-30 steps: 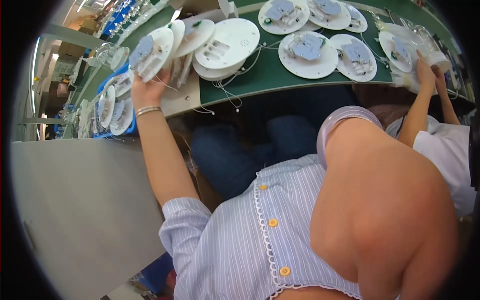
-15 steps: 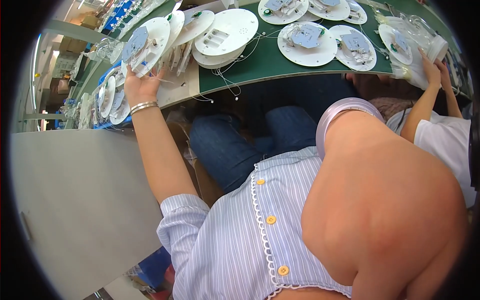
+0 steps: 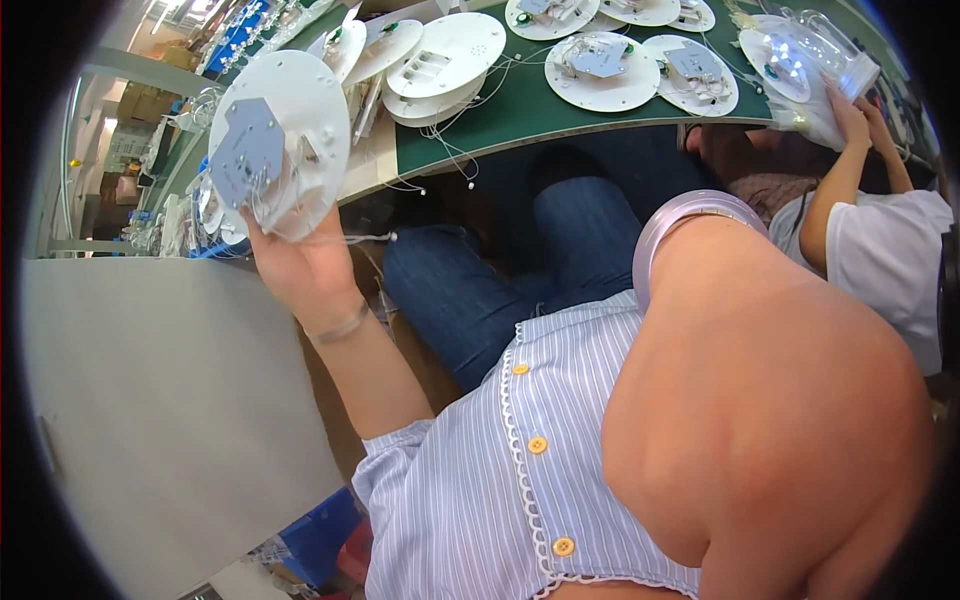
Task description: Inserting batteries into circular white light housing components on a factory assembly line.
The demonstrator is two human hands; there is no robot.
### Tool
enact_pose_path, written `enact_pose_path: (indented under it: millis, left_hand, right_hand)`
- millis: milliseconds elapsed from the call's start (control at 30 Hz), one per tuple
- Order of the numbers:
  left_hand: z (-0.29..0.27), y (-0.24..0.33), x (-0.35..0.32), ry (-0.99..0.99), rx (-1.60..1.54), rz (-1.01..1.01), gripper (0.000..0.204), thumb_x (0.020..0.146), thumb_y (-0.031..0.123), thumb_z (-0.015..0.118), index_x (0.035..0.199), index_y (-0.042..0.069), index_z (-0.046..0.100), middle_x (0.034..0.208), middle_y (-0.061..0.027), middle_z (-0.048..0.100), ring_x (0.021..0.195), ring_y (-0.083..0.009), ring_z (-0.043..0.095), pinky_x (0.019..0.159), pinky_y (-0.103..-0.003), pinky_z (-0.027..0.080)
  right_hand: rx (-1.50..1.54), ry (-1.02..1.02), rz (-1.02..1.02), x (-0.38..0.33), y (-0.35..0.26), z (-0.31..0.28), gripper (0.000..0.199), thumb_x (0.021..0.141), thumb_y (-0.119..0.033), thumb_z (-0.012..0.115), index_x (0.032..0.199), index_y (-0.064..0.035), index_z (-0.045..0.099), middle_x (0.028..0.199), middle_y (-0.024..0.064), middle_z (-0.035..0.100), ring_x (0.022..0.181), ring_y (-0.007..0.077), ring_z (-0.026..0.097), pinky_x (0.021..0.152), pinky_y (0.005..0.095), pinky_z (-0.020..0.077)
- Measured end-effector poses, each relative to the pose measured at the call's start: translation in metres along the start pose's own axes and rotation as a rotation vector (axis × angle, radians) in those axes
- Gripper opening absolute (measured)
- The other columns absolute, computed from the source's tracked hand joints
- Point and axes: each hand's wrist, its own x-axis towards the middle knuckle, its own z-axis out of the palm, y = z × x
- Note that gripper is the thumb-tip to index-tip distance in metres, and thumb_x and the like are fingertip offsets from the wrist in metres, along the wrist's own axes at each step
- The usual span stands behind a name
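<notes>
My left hand point(image 3: 318, 272) grips the lower edge of a white round lamp plate point(image 3: 322, 115), lifted off the table and tilted up. The plate carries a grey angular circuit board, a clear-covered part and thin white wires, one trailing past my wrist. Very close to the camera, the back of my right hand point(image 3: 770, 420) fills the lower right, with a pale purple bangle point(image 3: 650, 255) on its wrist. Its fingers run off the lower edge, so their hold is hidden.
More lamp plates point(image 3: 455, 45) overlap on the green table point(image 3: 425, 155), with loose wires over its front edge. Other plates point(image 3: 603, 70) lie to the right. At far right, a co-worker's hands point(image 3: 850, 120) handle clear plastic. A grey panel point(image 3: 170, 400) stands at left.
My left hand has drawn the lamp plate away from the stack, toward me and closer to the camera. The right hand stays nearly where it was.
</notes>
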Motion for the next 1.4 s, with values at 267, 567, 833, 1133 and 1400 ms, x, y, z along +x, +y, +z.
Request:
enact_pose_path:
  millis: [267, 567, 833, 1133, 1400]
  left_hand:
    - [-0.01, -0.018, -0.034, 0.104, 0.119, 0.201, 0.041, 0.087, 0.025, 0.037, 0.123, 0.005, 0.031, 0.123, -0.0101, 0.037, 0.112, -0.025, 0.038, 0.094, -0.043, 0.031]
    - [-0.008, -0.037, -0.045, 0.123, 0.28, 0.301, 0.043, 0.088, 0.027, 0.036, 0.124, 0.005, 0.028, 0.12, -0.0096, 0.039, 0.111, -0.0224, 0.039, 0.093, -0.039, 0.034]
    - [-0.009, -0.045, -0.045, 0.103, 0.392, 0.344, 0.044, 0.089, 0.029, 0.032, 0.126, 0.004, 0.025, 0.123, -0.0097, 0.036, 0.112, -0.0209, 0.038, 0.094, -0.037, 0.032]
    - [-0.03, -0.055, -0.046, 0.066, 0.559, 0.536, 0.051, 0.089, 0.033, 0.034, 0.124, -0.003, 0.025, 0.127, -0.0139, 0.03, 0.115, -0.0263, 0.034, 0.094, -0.037, 0.031]
    - [-0.034, -0.041, -0.047, -0.391, 1.873, 1.373, 0.019, 0.074, 0.018, 0.058, 0.089, 0.028, 0.063, 0.1, 0.0, 0.053, 0.09, -0.0161, 0.042, 0.087, -0.034, 0.029]
  right_hand:
    - [-0.009, 0.019, 0.001, 0.0, 0.004, -0.017, 0.025, 0.074, -0.007, 0.057, 0.088, 0.0142, 0.053, 0.057, 0.0156, 0.054, 0.032, 0.0131, 0.041, 0.029, 0.0219, 0.0288]
    - [0.013, 0.028, 0.006, 0.0, 0.002, -0.033, 0.026, 0.076, -0.009, 0.057, 0.088, 0.0137, 0.053, 0.058, 0.0153, 0.054, 0.031, 0.0126, 0.04, 0.029, 0.0213, 0.0287]
    - [0.005, 0.028, -0.017, -0.001, 0.001, -0.036, 0.027, 0.077, -0.01, 0.056, 0.088, 0.0133, 0.053, 0.058, 0.0151, 0.055, 0.031, 0.0122, 0.04, 0.03, 0.0207, 0.0286]
    - [-0.055, -0.037, 0.002, 0.01, -0.002, -0.03, 0.027, 0.078, -0.012, 0.056, 0.089, 0.0129, 0.054, 0.059, 0.0149, 0.055, 0.031, 0.0118, 0.039, 0.03, 0.0201, 0.0286]
    - [-0.533, 1.053, 0.537, -0.023, 0.006, -0.088, 0.042, 0.073, -0.032, 0.06, 0.097, 0.0013, 0.051, 0.05, -0.0008, 0.045, 0.036, 0.0028, 0.037, 0.03, 0.0149, 0.0269]
